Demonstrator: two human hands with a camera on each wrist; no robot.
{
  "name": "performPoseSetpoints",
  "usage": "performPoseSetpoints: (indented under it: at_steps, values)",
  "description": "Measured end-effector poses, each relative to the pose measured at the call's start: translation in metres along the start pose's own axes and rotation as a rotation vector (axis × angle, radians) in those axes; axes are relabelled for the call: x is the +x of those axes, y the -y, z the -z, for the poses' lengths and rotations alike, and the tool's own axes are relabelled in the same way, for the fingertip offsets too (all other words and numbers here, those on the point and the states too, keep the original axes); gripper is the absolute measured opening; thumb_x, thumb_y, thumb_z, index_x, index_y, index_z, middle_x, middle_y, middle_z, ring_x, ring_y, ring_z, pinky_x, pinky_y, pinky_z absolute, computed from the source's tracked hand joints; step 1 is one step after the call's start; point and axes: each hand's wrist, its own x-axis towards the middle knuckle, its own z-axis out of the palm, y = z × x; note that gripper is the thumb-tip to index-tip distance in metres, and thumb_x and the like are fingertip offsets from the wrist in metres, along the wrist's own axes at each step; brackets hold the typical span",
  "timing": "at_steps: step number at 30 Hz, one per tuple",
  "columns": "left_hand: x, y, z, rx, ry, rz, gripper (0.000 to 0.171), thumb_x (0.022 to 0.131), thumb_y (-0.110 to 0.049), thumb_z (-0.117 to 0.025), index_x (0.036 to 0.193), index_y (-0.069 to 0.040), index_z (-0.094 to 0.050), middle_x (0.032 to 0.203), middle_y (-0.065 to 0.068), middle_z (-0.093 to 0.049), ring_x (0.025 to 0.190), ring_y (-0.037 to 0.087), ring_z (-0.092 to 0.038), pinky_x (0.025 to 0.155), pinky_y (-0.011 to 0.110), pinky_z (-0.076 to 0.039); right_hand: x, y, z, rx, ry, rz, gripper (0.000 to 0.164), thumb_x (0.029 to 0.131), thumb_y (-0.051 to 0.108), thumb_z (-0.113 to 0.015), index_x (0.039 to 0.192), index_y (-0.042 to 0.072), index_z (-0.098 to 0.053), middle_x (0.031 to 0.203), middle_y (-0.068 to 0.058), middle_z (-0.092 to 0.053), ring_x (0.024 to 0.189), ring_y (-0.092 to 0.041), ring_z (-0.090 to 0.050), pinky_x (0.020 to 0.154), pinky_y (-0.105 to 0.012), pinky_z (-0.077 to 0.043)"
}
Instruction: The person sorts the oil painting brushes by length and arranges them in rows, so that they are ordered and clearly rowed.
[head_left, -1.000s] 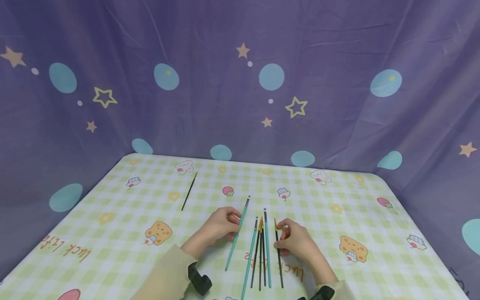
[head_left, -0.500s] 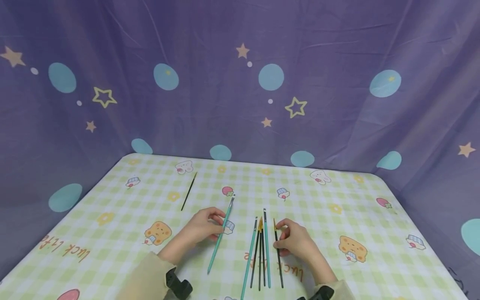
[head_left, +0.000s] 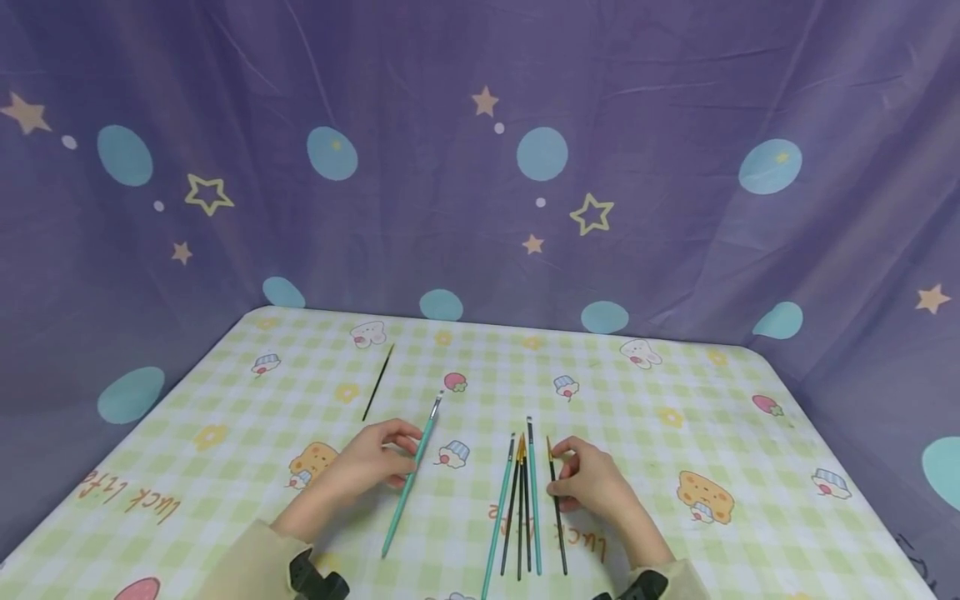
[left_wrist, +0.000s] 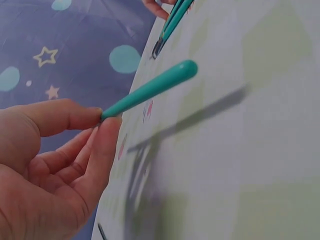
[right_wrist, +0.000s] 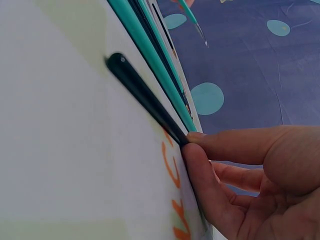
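a pale sleeve (head_left: 251,567) with a black wrist device (head_left: 318,579) shows at the near edge. beyond it, the left hand (head_left: 375,457) pinches a teal brush (head_left: 401,504) between thumb and finger, its bristles pointing away; in the left wrist view its shadow falls apart from it, so it is held above the surface (head_left: 750,558). the right hand (head_left: 588,475) pinches a black brush (head_left: 559,525) by thumb and fingertip. just left of that, three black brushes (head_left: 520,521) lie bunched between two teal brushes (head_left: 535,500), well apart from the left hand's brush. past the left hand, a thin dark brush (head_left: 378,382) lies alone. a purple curtain (head_left: 450,233) with stars hangs behind.
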Motion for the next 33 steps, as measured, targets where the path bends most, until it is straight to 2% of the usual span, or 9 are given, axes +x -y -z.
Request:
performPoseSetpoints:
  at_steps: [7,17,27,30,33]
  values:
    - [-0.013,0.010,0.023,-0.005,0.005,0.005,0.042,0.080,-0.004,-0.061,0.119,0.005,-0.049,0.100,0.017,-0.052,0.074,0.021,-0.058,0.062,0.036,-0.054,-0.001,0.001,-0.001,-0.004,-0.004,0.013,0.040,0.072,0.001,-0.071,0.107,0.002,-0.053,0.070,-0.006,-0.054,0.049,-0.013,-0.056,0.048,-0.027,-0.052]
    - [-0.027,0.022,0.047,0.024,-0.045,0.076,0.046,0.079,-0.006,-0.063,0.121,0.004,-0.048,0.102,0.015,-0.054,0.081,0.020,-0.058,0.065,0.036,-0.054,0.000,-0.001,0.000,-0.009,-0.002,0.005,0.040,0.072,0.002,-0.071,0.108,0.003,-0.054,0.070,-0.006,-0.054,0.050,-0.013,-0.056,0.049,-0.027,-0.052]
    - [-0.036,0.028,0.059,0.079,-0.163,0.204,0.045,0.077,-0.001,-0.062,0.120,0.006,-0.049,0.094,0.011,-0.057,0.076,0.018,-0.057,0.061,0.035,-0.053,0.000,-0.001,-0.001,-0.010,-0.016,-0.008,0.039,0.071,0.001,-0.072,0.107,0.003,-0.054,0.070,-0.006,-0.054,0.050,-0.014,-0.056,0.048,-0.027,-0.052]
    - [-0.037,0.030,0.062,0.106,-0.170,0.225,0.045,0.076,0.000,-0.063,0.118,0.006,-0.050,0.092,0.011,-0.057,0.075,0.018,-0.056,0.061,0.035,-0.053,0.000,0.000,-0.001,-0.007,-0.015,-0.007,0.040,0.071,0.001,-0.072,0.107,0.003,-0.054,0.070,-0.006,-0.054,0.050,-0.014,-0.056,0.048,-0.028,-0.052]
    - [-0.040,0.032,0.065,0.114,-0.149,0.229,0.043,0.076,0.000,-0.063,0.116,0.006,-0.050,0.090,0.010,-0.056,0.074,0.017,-0.056,0.061,0.035,-0.053,0.000,0.000,-0.001,-0.005,-0.009,-0.004,0.040,0.072,0.001,-0.072,0.108,0.003,-0.054,0.070,-0.006,-0.054,0.050,-0.014,-0.056,0.049,-0.028,-0.052]
